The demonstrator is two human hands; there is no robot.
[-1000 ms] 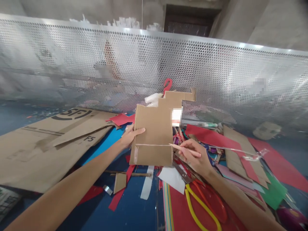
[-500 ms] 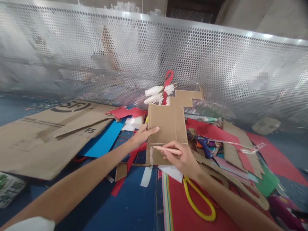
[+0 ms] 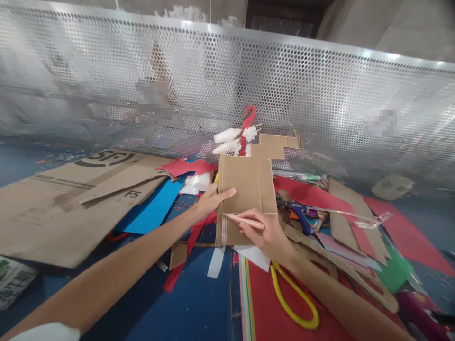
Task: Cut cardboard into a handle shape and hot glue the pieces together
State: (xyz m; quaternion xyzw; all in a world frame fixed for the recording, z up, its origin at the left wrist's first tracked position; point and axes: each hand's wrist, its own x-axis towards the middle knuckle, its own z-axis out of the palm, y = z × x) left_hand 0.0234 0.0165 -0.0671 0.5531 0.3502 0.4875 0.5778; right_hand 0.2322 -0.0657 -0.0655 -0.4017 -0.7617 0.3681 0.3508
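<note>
— Both hands are on that cut cardboard piece [image 3: 247,187], aren't they?

— Nearly. From where I stand, the left hand [image 3: 212,199] grips its left edge, with the thumb laid across the front and the fingers tucked behind. It holds the piece up on end, leaning back a little, with the stepped cut-out at the top and the lower edge down among the scraps on the counter [image 3: 199,308].

— And the right hand [image 3: 270,234]?

— It's pinched around a thin pink stick [image 3: 245,221], held the way you'd hold a pen. The tip touches the card close to its left edge, on a pale line that runs across the lower part. The heel of the hand rests at the card's bottom right corner.

— What's lying about them?

— A big flattened carton [image 3: 71,203] with black printing lies off to the left, and a blue sheet [image 3: 152,208] pokes out from under it. Red paper [image 3: 313,194] and more cardboard strips are on the right. A yellow loop handle [image 3: 295,303] lies under the right wrist.

— And behind the card?

— A red handle [image 3: 248,116] and some white tapered sticks [image 3: 227,135] stand up just behind its top edge. Beyond those, a perforated metal screen [image 3: 320,85] runs the whole width of the counter.
</note>
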